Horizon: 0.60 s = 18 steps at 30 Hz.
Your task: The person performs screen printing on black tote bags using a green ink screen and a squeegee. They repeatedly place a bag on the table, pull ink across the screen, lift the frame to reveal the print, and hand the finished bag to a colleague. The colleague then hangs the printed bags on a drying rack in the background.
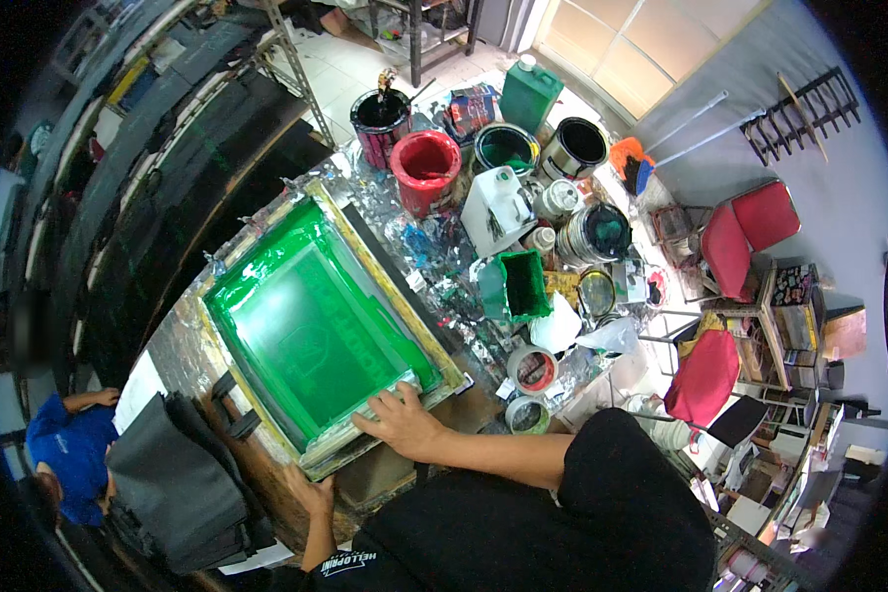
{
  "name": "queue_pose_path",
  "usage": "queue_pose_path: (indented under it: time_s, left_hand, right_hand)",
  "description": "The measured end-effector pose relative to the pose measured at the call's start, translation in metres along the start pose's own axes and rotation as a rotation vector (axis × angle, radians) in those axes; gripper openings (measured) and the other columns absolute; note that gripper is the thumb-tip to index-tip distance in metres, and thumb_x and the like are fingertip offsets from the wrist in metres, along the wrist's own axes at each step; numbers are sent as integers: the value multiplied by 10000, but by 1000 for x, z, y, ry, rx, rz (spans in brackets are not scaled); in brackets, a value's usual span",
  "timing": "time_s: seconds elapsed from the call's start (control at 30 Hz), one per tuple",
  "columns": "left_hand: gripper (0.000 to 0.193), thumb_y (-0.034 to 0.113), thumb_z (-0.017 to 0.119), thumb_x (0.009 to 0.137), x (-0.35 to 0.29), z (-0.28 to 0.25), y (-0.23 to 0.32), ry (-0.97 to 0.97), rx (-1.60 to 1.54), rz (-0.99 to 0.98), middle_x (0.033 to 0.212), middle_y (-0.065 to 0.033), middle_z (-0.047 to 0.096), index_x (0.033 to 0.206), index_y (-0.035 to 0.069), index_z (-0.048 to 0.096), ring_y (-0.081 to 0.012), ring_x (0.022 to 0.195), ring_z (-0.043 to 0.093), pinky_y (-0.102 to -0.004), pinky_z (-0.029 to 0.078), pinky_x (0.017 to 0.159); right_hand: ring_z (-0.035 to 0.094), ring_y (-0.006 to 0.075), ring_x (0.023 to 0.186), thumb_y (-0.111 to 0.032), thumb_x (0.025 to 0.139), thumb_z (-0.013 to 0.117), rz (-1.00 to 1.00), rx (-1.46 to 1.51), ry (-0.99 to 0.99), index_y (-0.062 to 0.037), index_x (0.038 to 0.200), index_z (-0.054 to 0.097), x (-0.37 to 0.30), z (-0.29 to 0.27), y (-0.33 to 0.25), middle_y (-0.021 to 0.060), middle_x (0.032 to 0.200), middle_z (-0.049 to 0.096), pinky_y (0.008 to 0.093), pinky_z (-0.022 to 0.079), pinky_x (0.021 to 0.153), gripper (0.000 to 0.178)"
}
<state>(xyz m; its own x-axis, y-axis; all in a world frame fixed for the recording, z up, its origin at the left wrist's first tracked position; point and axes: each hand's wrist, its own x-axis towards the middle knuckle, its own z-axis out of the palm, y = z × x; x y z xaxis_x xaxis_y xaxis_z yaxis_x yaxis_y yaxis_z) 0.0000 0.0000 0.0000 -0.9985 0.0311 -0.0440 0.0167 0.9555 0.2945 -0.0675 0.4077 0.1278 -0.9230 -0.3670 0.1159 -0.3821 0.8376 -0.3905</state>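
One folded dark cloth (173, 483) lies at the tabletop's left end. The left hand (311, 490) grips the near edge of one green-inked screen frame (316, 326); the right hand (397, 419) presses flat, fingers spread, on its near-right corner. Two tape rolls (533, 370) sit right.

- Wooden-framed printing screen (316, 326) is lying flat on the table, its mesh glowing wet green.
- Squeegee (380, 407) is sitting along the near frame edge, slightly angled.
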Motion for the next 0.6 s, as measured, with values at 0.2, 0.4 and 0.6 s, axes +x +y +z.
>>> queue_pose_path:
  time_s: [0.2,0.4,0.6]
  left_hand:
    - [942,210,944,620,14,16,57,173,-159,85,1406,-311,558,1433,-60,553,-505,1240,538,-552,421,1087]
    - [848,206,964,708,13,-44,101,70,-691,-296,1250,-218,716,1427,-39,586,-364,1236,636,-454,481,1086]
    - [777,108,935,783,25,-99,126,217,-852,-133,1221,-137,716,1446,-55,565,-209,1072,686,-334,545,910]
  right_hand:
    - [596,279,1160,-191,965,583,-35,-53,2,-215,1415,645,-4,-12,23,100,1163,655,570,384,1049,455]
    - [602,259,1106,-174,934,658,-76,-166,31,-238,1386,652,7,-37,2,82,1134,642,567,343,1019,456]
    - [595,287,1065,-252,899,722,-131,-202,165,-213,1351,635,24,-93,-20,98,1076,617,570,370,992,463]
